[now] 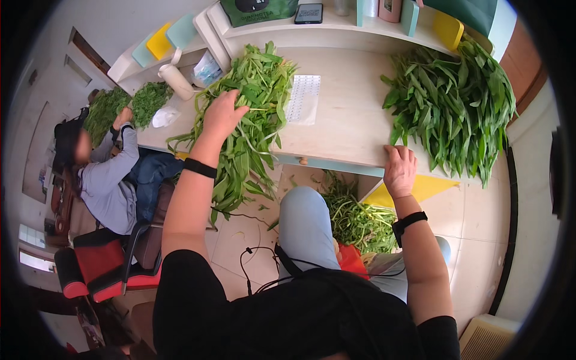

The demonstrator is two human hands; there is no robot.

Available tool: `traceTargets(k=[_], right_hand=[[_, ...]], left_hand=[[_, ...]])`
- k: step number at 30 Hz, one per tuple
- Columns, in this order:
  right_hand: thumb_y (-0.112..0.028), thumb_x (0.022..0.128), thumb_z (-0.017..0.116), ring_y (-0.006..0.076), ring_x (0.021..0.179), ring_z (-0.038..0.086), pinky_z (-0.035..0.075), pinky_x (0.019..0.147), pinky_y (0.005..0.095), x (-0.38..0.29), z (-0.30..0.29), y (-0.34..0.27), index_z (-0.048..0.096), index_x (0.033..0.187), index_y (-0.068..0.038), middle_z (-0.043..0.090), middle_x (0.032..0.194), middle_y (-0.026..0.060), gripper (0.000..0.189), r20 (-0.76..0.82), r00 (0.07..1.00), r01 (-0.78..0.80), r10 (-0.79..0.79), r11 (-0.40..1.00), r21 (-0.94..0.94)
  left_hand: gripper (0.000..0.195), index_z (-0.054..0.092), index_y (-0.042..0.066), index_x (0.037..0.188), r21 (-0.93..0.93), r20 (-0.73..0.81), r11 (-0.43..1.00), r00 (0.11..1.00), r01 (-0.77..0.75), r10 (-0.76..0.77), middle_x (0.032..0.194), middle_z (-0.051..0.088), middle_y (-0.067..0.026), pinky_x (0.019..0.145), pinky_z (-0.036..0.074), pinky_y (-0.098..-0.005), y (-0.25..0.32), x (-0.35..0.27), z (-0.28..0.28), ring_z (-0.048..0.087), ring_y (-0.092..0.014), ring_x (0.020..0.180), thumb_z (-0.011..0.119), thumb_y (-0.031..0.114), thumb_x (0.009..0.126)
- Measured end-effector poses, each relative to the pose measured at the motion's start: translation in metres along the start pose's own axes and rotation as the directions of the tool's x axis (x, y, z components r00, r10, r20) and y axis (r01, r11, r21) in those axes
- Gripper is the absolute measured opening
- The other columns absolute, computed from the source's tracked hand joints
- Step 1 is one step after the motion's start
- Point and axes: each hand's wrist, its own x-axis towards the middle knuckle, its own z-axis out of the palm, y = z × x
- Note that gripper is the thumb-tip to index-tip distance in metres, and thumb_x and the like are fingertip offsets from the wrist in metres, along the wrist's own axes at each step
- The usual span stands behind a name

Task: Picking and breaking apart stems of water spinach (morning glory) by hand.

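Observation:
My left hand (223, 113) lies on a heap of long-stemmed leafy greens (258, 90) at the left of the wooden desk (342, 108). Its thumb is spread apart from the fingers near a pale stem; whether it grips any stem cannot be told. My right hand (400, 168) rests at the desk's front edge, fingertips on the top, with nothing seen in it. A larger pile of dark green leafy stalks (450, 103) lies just beyond it at the right, leaves hanging over the edge. Between the piles lies a printed paper sheet (303, 99).
A co-worker (110, 180) sits at the left, hands at other greens (150, 101). A cream bottle (175, 81) and crumpled tissue (165, 116) stand and lie nearby. Stems and leaves (360, 216) are heaped on the floor under the desk. A phone (308, 13) lies on the shelf.

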Motion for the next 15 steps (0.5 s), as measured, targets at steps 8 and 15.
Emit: traceTargets(k=[8, 15], right_hand=[[-0.006, 0.072, 0.059, 0.0274, 0.098, 0.051, 0.040, 0.085, 0.0391, 0.001, 0.002, -0.005, 0.061, 0.104, -0.012, 0.056, 0.100, 0.0061, 0.033, -0.001, 1.000, -0.010, 0.010, 1.000, 0.020], [-0.006, 0.072, 0.058, 0.0276, 0.098, 0.051, 0.040, 0.086, 0.0391, -0.001, 0.000, -0.002, 0.061, 0.105, -0.012, 0.056, 0.101, 0.0062, 0.033, 0.000, 1.000, -0.023, 0.023, 1.000, 0.003]], left_hand=[[0.047, 0.053, 0.006, 0.121, 0.163, -0.029, 0.979, 0.991, -0.126, 0.132, 0.115, 0.055, -0.0149, 0.089, 0.044, -0.0434, -0.015, -0.016, 0.015, 0.052, -0.035, 0.106, 0.065, 0.014, 0.076], [0.043, 0.056, 0.011, 0.120, 0.281, 0.114, 0.958, 0.993, -0.064, 0.032, 0.111, 0.059, -0.0089, 0.087, 0.041, -0.0479, 0.014, -0.011, -0.004, 0.053, -0.029, 0.106, 0.065, 0.026, 0.080]])
